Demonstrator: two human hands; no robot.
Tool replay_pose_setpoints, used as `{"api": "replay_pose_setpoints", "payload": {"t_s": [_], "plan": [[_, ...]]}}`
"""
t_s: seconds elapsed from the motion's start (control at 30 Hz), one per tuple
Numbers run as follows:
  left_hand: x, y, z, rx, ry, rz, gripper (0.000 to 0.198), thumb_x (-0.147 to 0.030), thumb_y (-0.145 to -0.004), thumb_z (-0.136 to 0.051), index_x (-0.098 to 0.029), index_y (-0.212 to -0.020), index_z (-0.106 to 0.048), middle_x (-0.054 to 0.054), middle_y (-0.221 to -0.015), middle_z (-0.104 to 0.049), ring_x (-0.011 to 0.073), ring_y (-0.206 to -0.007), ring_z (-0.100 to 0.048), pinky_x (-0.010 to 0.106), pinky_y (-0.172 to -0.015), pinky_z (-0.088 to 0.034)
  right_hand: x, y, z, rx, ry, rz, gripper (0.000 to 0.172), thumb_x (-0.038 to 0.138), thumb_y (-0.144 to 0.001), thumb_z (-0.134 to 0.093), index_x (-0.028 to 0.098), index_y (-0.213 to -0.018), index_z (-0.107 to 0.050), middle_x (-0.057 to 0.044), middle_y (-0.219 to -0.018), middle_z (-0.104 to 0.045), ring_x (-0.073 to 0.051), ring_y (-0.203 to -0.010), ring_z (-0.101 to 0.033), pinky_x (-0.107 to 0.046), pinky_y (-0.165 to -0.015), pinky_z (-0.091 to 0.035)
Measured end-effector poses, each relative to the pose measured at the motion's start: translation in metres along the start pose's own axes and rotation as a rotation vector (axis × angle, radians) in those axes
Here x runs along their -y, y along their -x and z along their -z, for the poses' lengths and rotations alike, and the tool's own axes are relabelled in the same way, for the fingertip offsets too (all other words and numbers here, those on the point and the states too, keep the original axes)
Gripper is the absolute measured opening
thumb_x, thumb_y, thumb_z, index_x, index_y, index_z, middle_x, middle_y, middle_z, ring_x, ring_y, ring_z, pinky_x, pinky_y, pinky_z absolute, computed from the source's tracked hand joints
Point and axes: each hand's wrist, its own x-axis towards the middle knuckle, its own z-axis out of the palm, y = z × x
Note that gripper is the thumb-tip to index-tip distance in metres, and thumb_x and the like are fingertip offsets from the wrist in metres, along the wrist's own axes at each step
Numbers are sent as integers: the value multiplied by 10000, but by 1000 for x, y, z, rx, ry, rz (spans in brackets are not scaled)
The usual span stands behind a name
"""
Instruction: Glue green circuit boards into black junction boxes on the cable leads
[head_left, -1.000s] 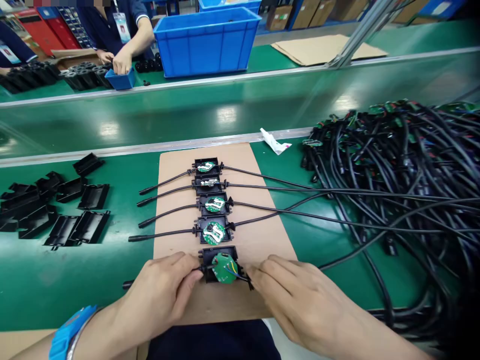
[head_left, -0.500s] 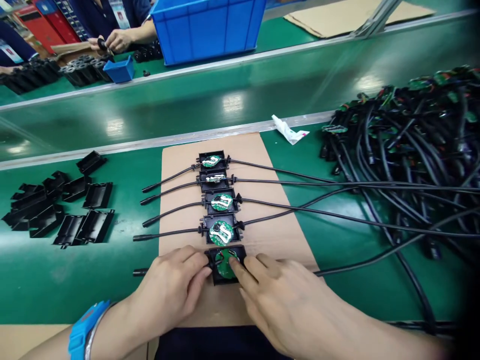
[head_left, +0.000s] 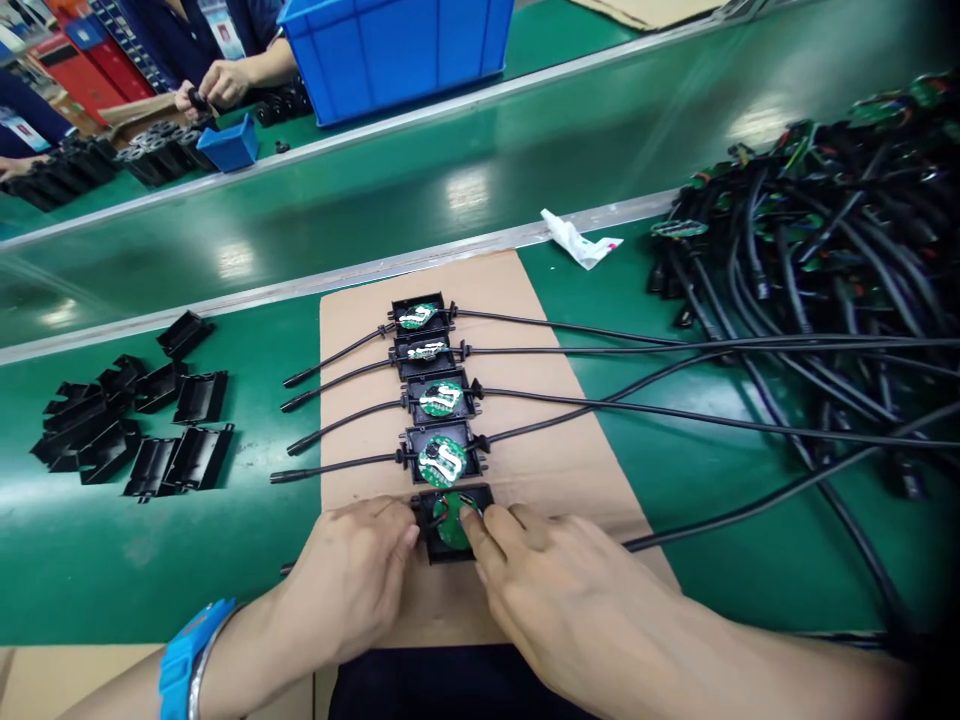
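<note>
At the near end of the cardboard sheet (head_left: 555, 470) | circuit board (head_left: 448, 527) inside black case (head_left: 441, 557) | left hand (head_left: 349, 570), sheet's left side: fingers bunched, hold hidden | right hand (head_left: 559, 580), sheet's right side: index fingertip on board, others unclear | advisable: gentle, even pressure

housing (head_left: 441, 554): smooth plastic | sheet (head_left: 559, 475): matt cardboard | bench (head_left: 112, 585): glossy | bin (head_left: 401, 60): plastic

A blue wristband (head_left: 182, 657) and silvery bangle (head_left: 198, 672) are worn with apparently navy clothing (head_left: 450, 687).
</note>
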Motion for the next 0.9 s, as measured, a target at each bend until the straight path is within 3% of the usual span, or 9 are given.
{"api": "replay_pose_setpoints", "payload": {"t_s": [0.1, 0.2, 0.3, 0.4, 0.5, 0.57, 0.63, 0.73, 0.9], "plan": [[-3, -8, 2, 106, -106, 48, 198, -94, -829, -356, -179, -739, -511, 40, -676, -610, 187, -593, -593, 301, -558, -481, -1, 0, -1, 9, -14, 10, 347, 116, -635, -579, 108, -966, -680, -120, -879, -670, -165, -502, -528, -315, -385, -252], [-12, -19, 5, 234, -316, 117, 138, -83, -696, -438, -156, -733, -550, 91, -658, -624, 264, -573, -610, 370, -513, -487, -2, 0, -2, 17, -29, 21, 334, 106, -643, -578, 113, -960, -686, -113, -877, -672, -172, -523, -547, -312, -392, -295], [-21, -25, 10, 289, -435, 134, 139, -102, -669, -474, -130, -740, -589, 119, -662, -629, 291, -570, -613, 405, -505, -499, -1, 0, -2, -11, -12, 29, 305, 102, -647, -588, 119, -933, -694, -110, -873, -671, -186, -576, -571, -307, -402, -328], [-24, -16, 12, 149, -445, 133, 171, -120, -758, -453, -142, -776, -622, 101, -739, -641, 258, -652, -630, 395, -581, -538, 0, -1, -1, -59, 20, 17, 268, 102, -636, -609, 116, -889, -698, -101, -827, -666, -194, -606, -581, -297, -402, -339], [-22, 5, 0, -92, -467, 39, 373, -52, -808, -347, -126, -1049, -623, 111, -956, -668, 213, -819, -653, 334, -700, -569, 1, 0, -1, -92, 27, 6, 274, 106, -632, -616, 110, -894, -695, -99, -809, -662, -195, -604, -579, -294, -407, -346], [-23, 17, -13, -174, -528, -64, 519, 3, -764, -311, -76, -1223, -540, 135, -1109, -652, 199, -946, -649, 283, -768, -565, 2, 1, -2, -98, 15, 0, 311, 116, -639, -610, 106, -940, -685, -102, -833, -664, -189, -580, -568, -300, -413, -357], [-27, 25, -27, -186, -641, -138, 554, 6, -751, -318, -22, -1275, -497, 166, -1195, -624, 223, -1040, -629, 278, -821, -556, 3, 2, -3, -98, -9, -14, 349, 130, -648, -602, 103, -989, -671, -104, -861, -665, -186, -562, -561, -309, -421, -368], [-36, 25, -42, -162, -804, -141, 502, -15, -763, -372, 31, -1238, -529, 222, -1196, -617, 287, -1048, -633, 326, -812, -571, 4, 3, -5, -86, -49, -26, 377, 159, -666, -595, 89, -1033, -651, -109, -864, -662, -200, -564, -574, -317, -426, -377], [-39, 19, -38, -179, -785, -102, 500, -27, -723, -418, 43, -1194, -571, 230, -1079, -663, 277, -915, -674, 324, -708, -592, -6, 6, 4, -29, -203, -55, 438, 214, -782, -514, 82, -1199, -541, -118, -944, -657, -227, -677, -621, -328, -543, -451]]}}
